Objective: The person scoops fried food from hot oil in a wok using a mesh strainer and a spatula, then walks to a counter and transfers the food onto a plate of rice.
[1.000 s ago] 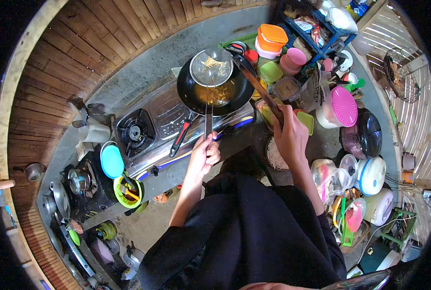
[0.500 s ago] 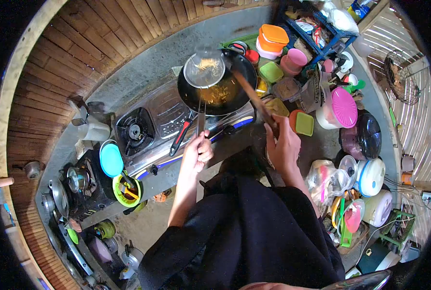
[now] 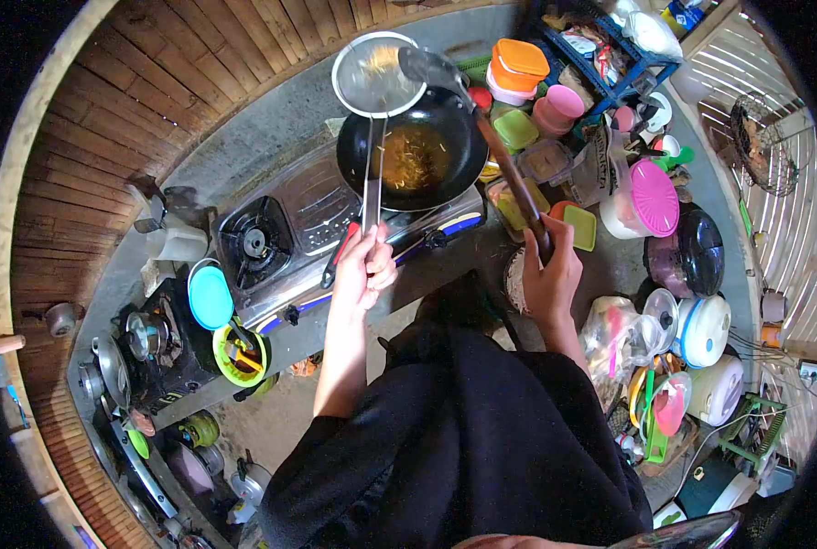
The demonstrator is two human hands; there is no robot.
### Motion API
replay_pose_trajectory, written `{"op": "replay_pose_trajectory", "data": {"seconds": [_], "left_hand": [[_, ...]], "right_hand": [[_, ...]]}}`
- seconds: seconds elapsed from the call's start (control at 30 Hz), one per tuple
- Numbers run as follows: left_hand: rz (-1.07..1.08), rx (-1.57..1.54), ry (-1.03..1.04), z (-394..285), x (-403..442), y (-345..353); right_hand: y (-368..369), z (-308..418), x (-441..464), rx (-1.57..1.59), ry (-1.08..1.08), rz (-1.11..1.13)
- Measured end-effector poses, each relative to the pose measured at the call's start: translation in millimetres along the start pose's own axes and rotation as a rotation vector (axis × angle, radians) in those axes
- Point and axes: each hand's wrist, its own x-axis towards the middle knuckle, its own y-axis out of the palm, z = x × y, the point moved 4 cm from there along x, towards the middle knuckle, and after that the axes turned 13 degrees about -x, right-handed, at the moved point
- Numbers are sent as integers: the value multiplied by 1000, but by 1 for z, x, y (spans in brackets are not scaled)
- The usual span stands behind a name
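My left hand (image 3: 366,270) is closed round the long metal handle of a mesh strainer (image 3: 358,87). The strainer is raised over the far left rim of a black wok (image 3: 463,137), with some pale fried shreds (image 3: 385,60) in it. In my right hand (image 3: 555,279) is a spatula (image 3: 511,169) with a brown wooden handle. Its dark, blurred blade is at the strainer's right edge; whether they touch I cannot tell. Brown oil (image 3: 413,174) with thin loose shreds lies in the wok, which sits on the right burner of a gas stove (image 3: 321,215).
The stove's left burner (image 3: 254,242) holds no pot. Right of the wok stand several plastic containers, including an orange one (image 3: 520,62) and a tub with a pink lid (image 3: 654,199). A lime bucket with utensils (image 3: 241,357) and a turquoise lid (image 3: 210,297) are at left.
The strainer has risen from above the wok's middle to its far left rim. The spatula blade has moved up beside it, and my right hand has shifted slightly right and down.
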Motion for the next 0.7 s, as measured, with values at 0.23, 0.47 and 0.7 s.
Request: {"op": "replay_pose_trajectory", "data": {"seconds": [0.23,0.47,0.7], "left_hand": [[-82,13,-71,9,5,-41],[-47,13,-87,7,-8,-12],[-68,-128,-178,15,-1,-52]], "right_hand": [[-6,-5,-3,-55,68,-72],[24,-25,-7,12,211,62],[30,-21,-2,-15,238,95]]}}
